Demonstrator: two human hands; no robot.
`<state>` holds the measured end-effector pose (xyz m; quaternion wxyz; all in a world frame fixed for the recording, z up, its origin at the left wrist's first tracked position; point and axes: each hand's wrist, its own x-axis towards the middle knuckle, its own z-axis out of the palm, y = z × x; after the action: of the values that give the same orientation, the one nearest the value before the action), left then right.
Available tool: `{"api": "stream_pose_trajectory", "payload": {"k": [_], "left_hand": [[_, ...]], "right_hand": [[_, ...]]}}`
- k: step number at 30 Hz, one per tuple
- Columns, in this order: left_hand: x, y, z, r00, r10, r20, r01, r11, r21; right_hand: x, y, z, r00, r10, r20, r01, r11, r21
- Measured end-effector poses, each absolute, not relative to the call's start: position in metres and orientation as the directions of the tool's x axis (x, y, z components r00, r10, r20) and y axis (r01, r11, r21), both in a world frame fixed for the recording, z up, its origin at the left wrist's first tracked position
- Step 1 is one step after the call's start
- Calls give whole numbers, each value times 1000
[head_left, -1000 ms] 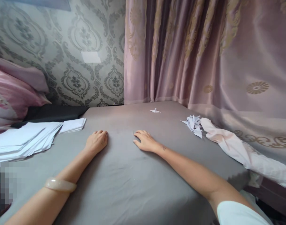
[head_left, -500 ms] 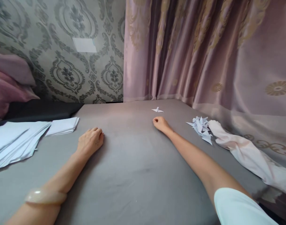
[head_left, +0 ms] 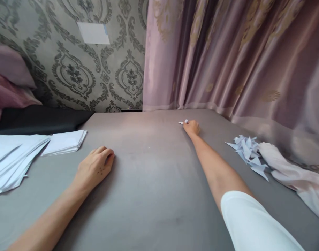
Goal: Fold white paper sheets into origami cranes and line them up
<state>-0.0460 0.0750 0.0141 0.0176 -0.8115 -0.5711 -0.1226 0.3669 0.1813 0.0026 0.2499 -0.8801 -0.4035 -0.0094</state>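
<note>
Far back on the grey surface, my right hand [head_left: 192,128] has its fingers closed over a small white paper crane [head_left: 181,122]. One pointed wing sticks out to the left of my fingertips, while the rest is largely covered by the hand. My left hand [head_left: 96,164] rests on the surface at left of centre, fingers curled in and thumb side to the right. Nothing shows in it. A heap of folded paper cranes [head_left: 245,148] lies to the right of my right forearm.
Stacks of white paper sheets [head_left: 16,153] and smaller cut sheets [head_left: 65,142] lie on the left. A black cloth [head_left: 41,119] is behind them. Pale bunched fabric [head_left: 287,169] lies beside the crane heap. Pink curtains [head_left: 161,69] and a patterned wall [head_left: 101,69] stand behind.
My right hand has reached forward to the single crane and closed on it. My left hand stays resting in about the same place. The view has shifted slightly.
</note>
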Motion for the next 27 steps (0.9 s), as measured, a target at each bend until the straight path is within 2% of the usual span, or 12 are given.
{"api": "stream_pose_trajectory", "payload": {"k": [13, 17, 21, 25, 27], "left_hand": [[-51, 78, 10, 324, 922, 211, 929, -353, 114], [-55, 81, 6, 363, 898, 248, 910, -399, 113], [-55, 84, 3, 385, 879, 282, 900, -425, 95], [-46, 76, 6, 339, 882, 327, 918, -385, 89], [-43, 72, 8, 328, 884, 334, 908, -392, 146]], "right_hand": [[356, 179, 6, 706, 675, 217, 697, -605, -384], [344, 149, 17, 659, 724, 205, 741, -576, -346], [317, 98, 22, 465, 872, 154, 864, -408, -296], [265, 42, 20, 133, 987, 91, 955, -103, -278], [238, 17, 17, -70, 994, 79, 967, 87, -238]]}}
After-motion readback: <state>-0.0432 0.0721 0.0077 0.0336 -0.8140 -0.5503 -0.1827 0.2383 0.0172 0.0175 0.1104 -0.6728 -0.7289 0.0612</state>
